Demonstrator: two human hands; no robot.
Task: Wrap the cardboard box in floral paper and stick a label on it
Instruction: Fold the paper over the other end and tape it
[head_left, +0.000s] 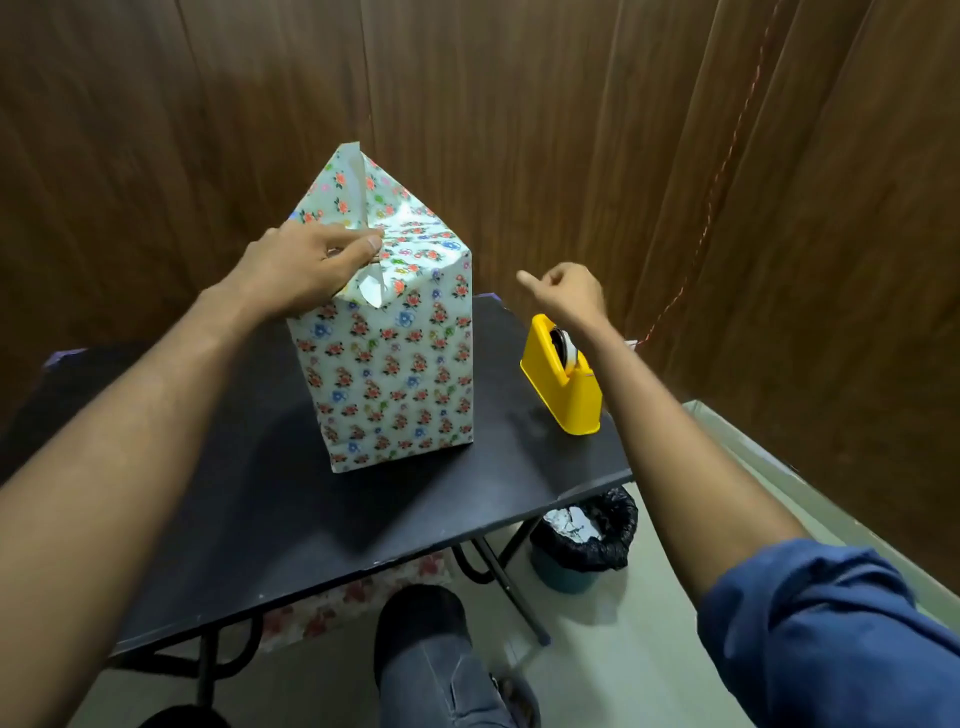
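Note:
The box, wrapped in floral paper (395, 364), stands upright in the middle of a black table (291, 509). Its top end is unsealed: one pointed flap sticks up at the back and smaller flaps are folded in. My left hand (306, 265) rests on the top near corner and pinches the folded paper between thumb and fingers. To the right of the box, my right hand (563, 291) hovers just above a yellow tape dispenser (563, 376). Its fingers are curled with one fingertip pointing at the box, and I see no tape on them. No label is in view.
The dispenser stands near the table's right edge. A bin lined with a black bag (584, 540) sits on the floor under the right corner. More floral paper (353, 597) lies below the table's front edge. Wood panelling closes in behind and to the right.

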